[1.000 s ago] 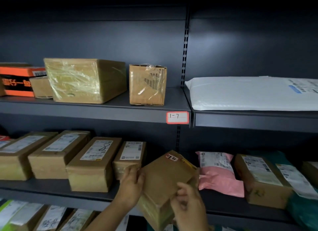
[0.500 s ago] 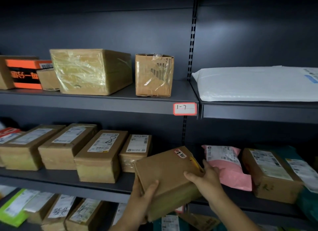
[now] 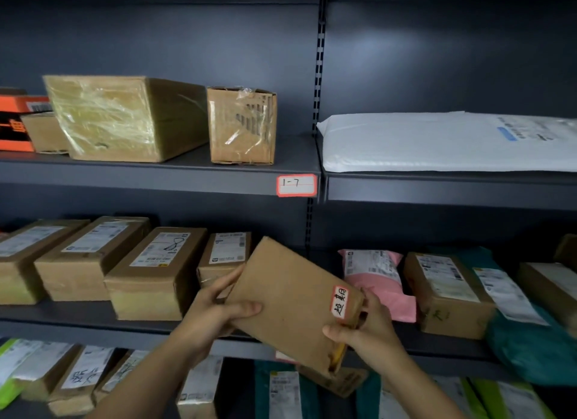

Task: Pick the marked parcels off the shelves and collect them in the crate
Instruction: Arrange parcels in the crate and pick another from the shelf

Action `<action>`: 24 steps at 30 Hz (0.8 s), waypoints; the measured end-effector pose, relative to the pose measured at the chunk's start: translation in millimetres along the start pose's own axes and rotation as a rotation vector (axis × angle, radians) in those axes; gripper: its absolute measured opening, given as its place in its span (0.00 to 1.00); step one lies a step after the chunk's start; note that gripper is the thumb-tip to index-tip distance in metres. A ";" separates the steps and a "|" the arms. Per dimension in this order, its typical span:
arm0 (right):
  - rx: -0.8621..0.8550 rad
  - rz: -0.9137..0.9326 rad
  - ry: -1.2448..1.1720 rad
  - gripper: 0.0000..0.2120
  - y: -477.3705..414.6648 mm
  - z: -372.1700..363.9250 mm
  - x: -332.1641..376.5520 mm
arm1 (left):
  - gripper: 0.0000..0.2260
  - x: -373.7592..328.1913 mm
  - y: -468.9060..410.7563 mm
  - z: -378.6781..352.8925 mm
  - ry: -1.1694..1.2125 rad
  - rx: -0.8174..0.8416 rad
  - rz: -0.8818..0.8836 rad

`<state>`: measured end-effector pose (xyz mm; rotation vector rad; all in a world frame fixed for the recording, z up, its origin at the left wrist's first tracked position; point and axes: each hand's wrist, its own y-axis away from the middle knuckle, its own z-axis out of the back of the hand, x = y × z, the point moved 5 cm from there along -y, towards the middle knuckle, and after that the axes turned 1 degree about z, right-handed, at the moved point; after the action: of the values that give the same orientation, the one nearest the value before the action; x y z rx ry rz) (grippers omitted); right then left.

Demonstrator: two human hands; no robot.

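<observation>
Both my hands grip the flat brown cardboard parcel (image 3: 290, 303), left hand (image 3: 215, 317) at nine o'clock, right hand (image 3: 368, 325) at four. It looks stiff and light, so holding opposite edges should do.

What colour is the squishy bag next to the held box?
Pink, with a white label; head view.
</observation>
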<state>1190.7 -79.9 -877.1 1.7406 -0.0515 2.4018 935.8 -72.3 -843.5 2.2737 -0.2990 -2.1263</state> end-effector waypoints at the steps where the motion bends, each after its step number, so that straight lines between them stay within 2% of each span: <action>1: 0.027 -0.002 -0.045 0.46 1.6 5.8 5.2 | 0.41 -4.7 -0.5 -2.8 -0.032 0.018 -0.022; 3: 0.126 -0.049 -0.184 0.48 4.5 14.2 9.1 | 0.40 -9.0 -2.7 -6.8 -0.083 0.044 -0.042; 6: 0.271 -0.111 -0.294 0.32 8.1 23.8 1.6 | 0.39 -11.8 -4.6 -11.9 -0.135 0.072 -0.053; 11: 0.399 -0.106 -0.200 0.29 23.1 31.9 -2.0 | 0.42 -19.5 -3.5 -29.3 -0.218 0.144 -0.074; 15: 0.317 0.000 -0.045 0.34 27.6 31.5 6.2 | 0.45 -30.3 -1.9 -55.3 -0.337 0.125 -0.170; 16: 0.269 0.066 0.011 0.39 30.5 30.3 13.1 | 0.45 -34.5 -0.8 -64.0 -0.363 0.097 -0.193; 19: 0.100 0.262 0.386 0.66 36.0 25.2 29.0 | 0.44 -44.6 -2.0 -86.1 -0.374 0.012 -0.196; 20: 0.068 0.297 0.487 0.69 38.0 23.8 32.2 | 0.42 -46.6 -4.0 -90.7 -0.367 0.003 -0.190; 24: 0.076 0.257 0.649 0.69 32.8 26.0 27.5 | 0.39 -51.0 -7.8 -101.6 -0.412 -0.018 -0.193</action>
<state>1201.5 -112.2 -840.4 0.9438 -0.1023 3.0694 1034.4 -69.2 -786.6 1.9043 -0.0614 -2.6747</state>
